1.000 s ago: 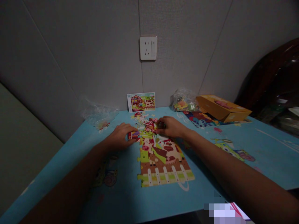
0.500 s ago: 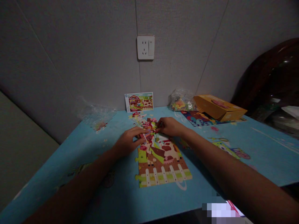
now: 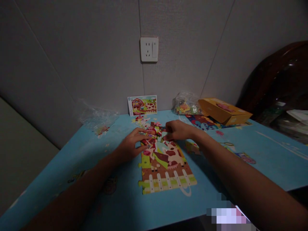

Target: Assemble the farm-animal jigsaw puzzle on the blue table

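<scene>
A partly assembled farm jigsaw puzzle (image 3: 166, 170) with a cow, a pig and a white fence lies on the blue table (image 3: 264, 150). My left hand (image 3: 132, 144) rests on the puzzle's upper left edge, fingers stretched onto a red piece. My right hand (image 3: 176, 130) pinches at the puzzle's upper right part, fingers pressed together on a piece. Loose puzzle pieces (image 3: 148, 123) lie just beyond both hands. A picture card (image 3: 142, 105) of the finished farm scene leans against the wall.
A yellow box (image 3: 223, 111) and a plastic bag of pieces (image 3: 185, 104) sit at the back right. A crumpled clear bag (image 3: 97, 118) lies at the back left. A wall socket (image 3: 149, 49) is above. A dark rounded object (image 3: 276, 83) stands at the right.
My left hand slid right from the puzzle's left edge onto its top pieces. My right hand stayed at the upper right part. The view shifted slightly.
</scene>
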Action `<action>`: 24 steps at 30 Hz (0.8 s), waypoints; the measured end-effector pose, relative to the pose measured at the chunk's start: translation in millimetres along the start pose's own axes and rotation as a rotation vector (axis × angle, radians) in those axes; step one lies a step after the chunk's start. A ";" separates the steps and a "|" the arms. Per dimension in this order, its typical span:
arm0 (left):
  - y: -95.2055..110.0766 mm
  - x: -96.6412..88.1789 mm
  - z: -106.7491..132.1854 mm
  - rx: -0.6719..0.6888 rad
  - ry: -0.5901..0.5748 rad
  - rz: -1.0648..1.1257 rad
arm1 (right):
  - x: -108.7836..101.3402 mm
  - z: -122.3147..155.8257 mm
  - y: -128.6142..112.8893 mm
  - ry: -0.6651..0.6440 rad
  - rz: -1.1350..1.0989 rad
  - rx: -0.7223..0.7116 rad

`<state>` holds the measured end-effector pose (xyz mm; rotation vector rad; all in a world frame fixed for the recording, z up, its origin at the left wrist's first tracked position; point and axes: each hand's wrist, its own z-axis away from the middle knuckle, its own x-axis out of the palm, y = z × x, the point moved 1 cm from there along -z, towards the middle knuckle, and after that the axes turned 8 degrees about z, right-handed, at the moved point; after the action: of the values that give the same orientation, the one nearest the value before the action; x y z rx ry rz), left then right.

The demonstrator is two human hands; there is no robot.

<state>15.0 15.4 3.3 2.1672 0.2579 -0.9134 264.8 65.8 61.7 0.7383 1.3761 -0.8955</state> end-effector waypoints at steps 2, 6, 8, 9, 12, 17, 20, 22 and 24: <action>-3.4 1.4 0.2 0.018 0.017 0.004 | 0.1 -1.5 1.9 0.026 -0.032 0.020; -7.3 2.6 -0.4 0.047 0.066 -0.006 | -0.1 -3.8 4.3 0.042 -0.037 0.069; -6.4 1.8 -1.2 0.047 0.059 -0.016 | 0.3 -4.6 5.2 0.042 -0.027 0.083; -5.3 1.3 -1.6 0.051 0.055 -0.019 | 0.7 -5.0 5.7 0.043 -0.022 0.085; -0.8 0.0 -2.5 0.085 0.083 -0.009 | 2.8 -6.2 7.5 0.049 -0.008 0.088; 5.1 -0.1 -3.1 0.083 0.065 0.018 | 5.7 -7.7 9.5 0.083 0.038 0.099; 7.1 -1.6 -3.8 0.072 0.086 0.005 | 6.0 -7.7 9.0 0.084 0.044 0.098; 6.4 -3.9 -4.5 0.040 0.132 -0.023 | 6.2 -7.7 8.9 0.091 0.048 0.099; 2.3 -7.3 -5.1 -0.036 0.194 -0.073 | 6.7 -8.0 9.3 0.100 0.047 0.102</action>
<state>13.4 18.2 11.9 2.2275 0.4469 -0.7323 268.8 76.5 53.8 0.9006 1.4030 -0.9068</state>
